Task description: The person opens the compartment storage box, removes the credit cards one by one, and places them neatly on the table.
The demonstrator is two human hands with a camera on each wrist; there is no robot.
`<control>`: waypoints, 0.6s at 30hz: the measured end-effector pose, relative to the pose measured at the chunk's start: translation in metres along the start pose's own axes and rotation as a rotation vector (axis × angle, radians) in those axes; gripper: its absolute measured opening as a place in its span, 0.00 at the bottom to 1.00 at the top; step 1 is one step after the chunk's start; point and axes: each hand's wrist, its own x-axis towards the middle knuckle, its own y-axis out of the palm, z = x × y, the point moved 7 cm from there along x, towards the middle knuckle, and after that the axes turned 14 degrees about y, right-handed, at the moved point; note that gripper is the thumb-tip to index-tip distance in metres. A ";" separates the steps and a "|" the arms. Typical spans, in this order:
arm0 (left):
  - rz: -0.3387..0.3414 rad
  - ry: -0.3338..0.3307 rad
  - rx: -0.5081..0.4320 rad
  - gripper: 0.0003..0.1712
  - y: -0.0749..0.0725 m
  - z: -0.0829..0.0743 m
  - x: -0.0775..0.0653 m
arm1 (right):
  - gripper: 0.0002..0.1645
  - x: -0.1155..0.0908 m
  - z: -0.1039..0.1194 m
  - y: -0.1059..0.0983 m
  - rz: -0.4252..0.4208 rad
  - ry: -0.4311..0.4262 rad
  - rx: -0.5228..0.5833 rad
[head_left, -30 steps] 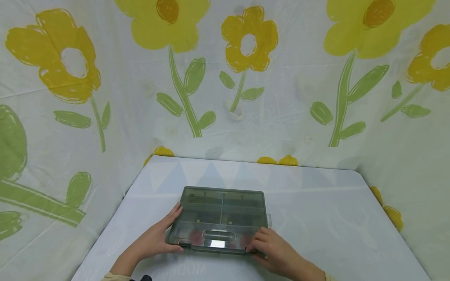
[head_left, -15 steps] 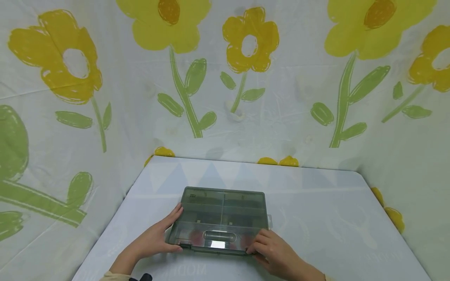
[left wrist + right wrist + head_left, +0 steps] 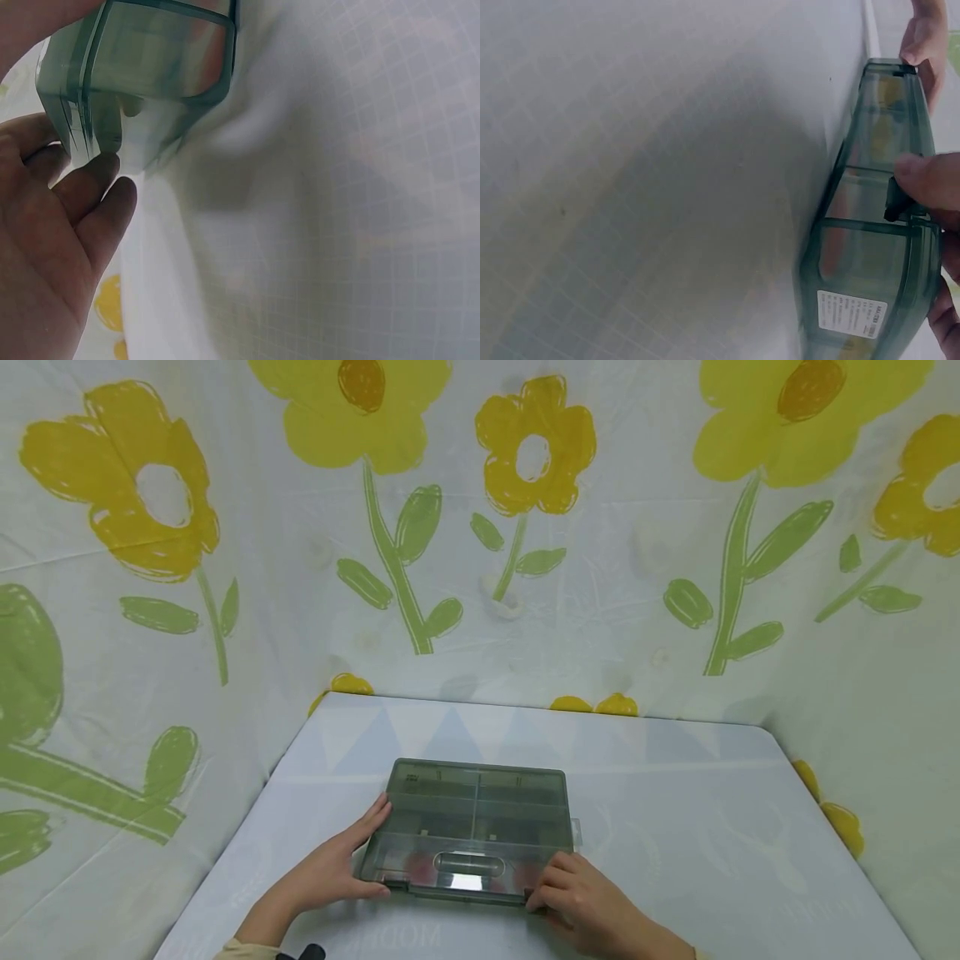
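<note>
A see-through grey-green plastic storage case [image 3: 446, 814] lies on the table with its lid down. Dividers and blurred reddish shapes show through the plastic. My left hand [image 3: 330, 868] grips the case's left end, thumb along the front edge and fingers on the side; in the left wrist view its fingertips [image 3: 105, 169] touch the end wall. At the front right corner my right hand [image 3: 581, 893] has its thumb on a dark latch [image 3: 897, 201], which sticks out from the front, while the other fingers curl over the lid's edge.
The table [image 3: 690, 827] has a pale printed cover. Behind it and at both sides hangs a white cloth [image 3: 615, 552] with yellow flowers. A clear tab [image 3: 576, 832] juts from the case's right side. A white label [image 3: 851, 314] is on its front wall.
The right hand's fingers and thumb shift very slightly at the latch. The case and the left hand stay where they were.
</note>
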 end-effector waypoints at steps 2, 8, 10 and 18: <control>0.000 -0.001 -0.006 0.70 0.000 0.000 0.000 | 0.21 0.000 0.000 0.001 0.020 0.002 -0.006; 0.004 -0.004 -0.027 0.70 0.000 0.000 0.000 | 0.17 -0.002 -0.002 0.002 0.053 0.021 -0.004; 0.006 -0.002 -0.032 0.70 0.000 0.000 0.000 | 0.16 -0.002 -0.002 0.003 0.053 0.024 -0.010; 0.012 0.013 -0.066 0.68 0.000 0.000 0.000 | 0.17 0.000 -0.004 0.003 0.042 0.084 0.033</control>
